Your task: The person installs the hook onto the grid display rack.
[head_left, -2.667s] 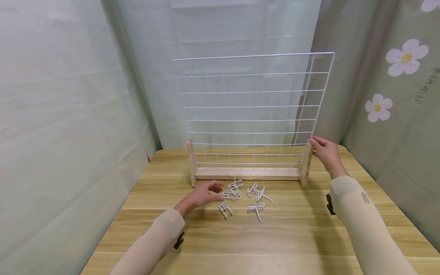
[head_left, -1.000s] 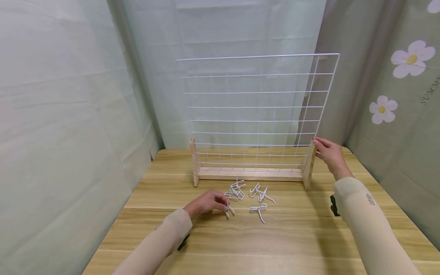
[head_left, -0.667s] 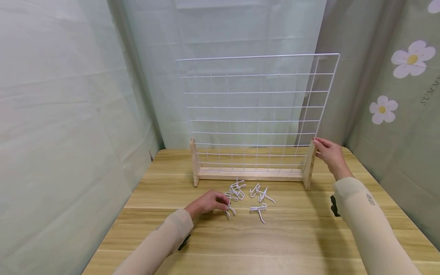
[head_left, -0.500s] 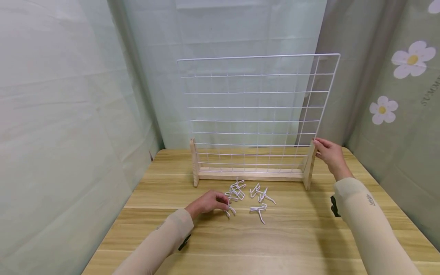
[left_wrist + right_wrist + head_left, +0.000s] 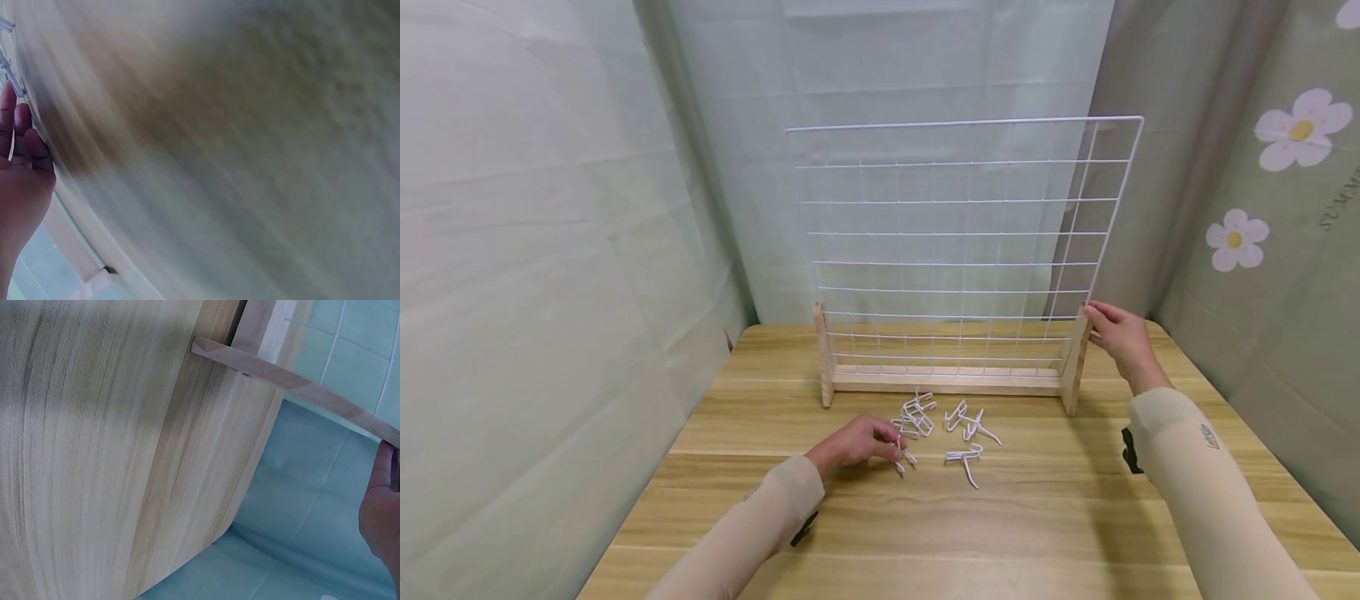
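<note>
Head view, lower centre-left: left hand (image 5: 853, 442) low on the desk (image 5: 1015, 533), fingers curled, narrow grip pinching a white wire hook (image 5: 901, 460) at its fingertips. The hook sits at the left edge of the loose hooks (image 5: 943, 425) scattered mid-frame, just in front of the rack's wooden base (image 5: 947, 382). Left wrist view blurred; only the hand's (image 5: 22, 181) edge shows at far left.

Centre: white wire grid panel (image 5: 958, 225) stands upright in the base, filling the upper middle of the frame (slight lean cannot be judged).

Right of centre: right hand (image 5: 1117, 337) at the right wooden upright (image 5: 1072, 360), fingers curled about its top where the grid's edge meets it; grip holding the upright. Right wrist view shows the hand (image 5: 381, 512) at lower right, against the wood.
</note>
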`<state>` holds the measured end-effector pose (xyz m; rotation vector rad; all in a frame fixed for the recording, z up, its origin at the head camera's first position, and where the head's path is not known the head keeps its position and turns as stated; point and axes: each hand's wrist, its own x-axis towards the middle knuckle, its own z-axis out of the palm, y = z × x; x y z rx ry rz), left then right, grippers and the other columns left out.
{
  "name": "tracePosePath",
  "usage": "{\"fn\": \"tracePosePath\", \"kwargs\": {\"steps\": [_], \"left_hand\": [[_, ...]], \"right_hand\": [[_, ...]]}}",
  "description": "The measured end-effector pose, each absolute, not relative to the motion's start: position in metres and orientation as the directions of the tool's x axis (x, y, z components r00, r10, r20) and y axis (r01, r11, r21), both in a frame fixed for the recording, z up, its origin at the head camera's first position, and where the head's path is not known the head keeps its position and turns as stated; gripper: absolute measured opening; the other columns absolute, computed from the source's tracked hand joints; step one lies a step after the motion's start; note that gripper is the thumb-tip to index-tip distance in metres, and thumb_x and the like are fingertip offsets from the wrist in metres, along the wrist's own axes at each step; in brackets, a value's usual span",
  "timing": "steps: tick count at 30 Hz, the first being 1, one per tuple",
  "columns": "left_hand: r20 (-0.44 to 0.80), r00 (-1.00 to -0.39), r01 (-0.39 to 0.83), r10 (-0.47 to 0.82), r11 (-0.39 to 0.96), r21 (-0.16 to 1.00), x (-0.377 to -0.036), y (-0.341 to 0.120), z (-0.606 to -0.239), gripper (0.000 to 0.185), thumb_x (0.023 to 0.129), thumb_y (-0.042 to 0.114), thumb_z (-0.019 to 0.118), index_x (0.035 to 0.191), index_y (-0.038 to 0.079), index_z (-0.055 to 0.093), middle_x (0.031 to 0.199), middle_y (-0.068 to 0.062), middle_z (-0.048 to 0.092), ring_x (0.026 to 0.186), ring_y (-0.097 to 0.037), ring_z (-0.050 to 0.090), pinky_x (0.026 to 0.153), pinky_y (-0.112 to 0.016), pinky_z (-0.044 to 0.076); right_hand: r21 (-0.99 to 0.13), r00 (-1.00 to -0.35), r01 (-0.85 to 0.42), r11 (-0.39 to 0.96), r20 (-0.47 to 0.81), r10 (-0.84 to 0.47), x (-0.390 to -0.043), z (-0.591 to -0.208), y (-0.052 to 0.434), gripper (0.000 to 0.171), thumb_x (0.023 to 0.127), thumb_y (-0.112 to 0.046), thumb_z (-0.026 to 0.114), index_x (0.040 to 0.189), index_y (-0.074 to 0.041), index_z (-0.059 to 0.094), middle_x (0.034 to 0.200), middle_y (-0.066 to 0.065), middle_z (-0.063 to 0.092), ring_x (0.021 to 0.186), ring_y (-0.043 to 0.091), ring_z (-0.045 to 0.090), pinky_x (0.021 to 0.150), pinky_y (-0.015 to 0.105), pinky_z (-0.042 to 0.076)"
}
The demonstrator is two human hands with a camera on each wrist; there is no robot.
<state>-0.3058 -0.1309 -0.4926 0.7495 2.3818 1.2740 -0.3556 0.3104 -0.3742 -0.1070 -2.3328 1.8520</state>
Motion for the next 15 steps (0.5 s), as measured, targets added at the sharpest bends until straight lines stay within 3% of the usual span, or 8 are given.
{"fn": "tracePosePath", "kwargs": {"steps": [10, 15], "left_hand": [[-0.023, -0.797, 0.337, 0.604, 0.476, 0.813, -0.3079, -0.1312, -0.4973, 0.005, 0.084, 0.006, 0.077, 0.087, 0.003, 0.076, 0.091, 0.002, 0.066, 0.085, -0.008, 0.055, 0.078, -0.024, 0.044], [-0.022, -0.803, 0.337, 0.596, 0.484, 0.808, -0.3084, -0.1332, -0.4984, 0.005, 0.086, 0.008, 0.077, 0.087, 0.003, 0.076, 0.092, 0.004, 0.067, 0.087, -0.008, 0.057, 0.081, -0.026, 0.045]], "right_hand": [[-0.969, -0.983, -0.043, 0.244, 0.085, 0.163, -0.3546, -0.3740, 0.3100, 0.062, 0.104, -0.040, 0.045, 0.150, 0.002, 0.037, 0.152, 0.025, 0.036, 0.138, 0.038, 0.037, 0.107, 0.045, 0.038], [-0.968, -0.984, -0.040, 0.246, 0.082, 0.161, -0.3543, -0.3745, 0.3101, 0.061, 0.104, -0.039, 0.044, 0.150, 0.001, 0.037, 0.153, 0.025, 0.036, 0.139, 0.038, 0.037, 0.107, 0.045, 0.037]]}}
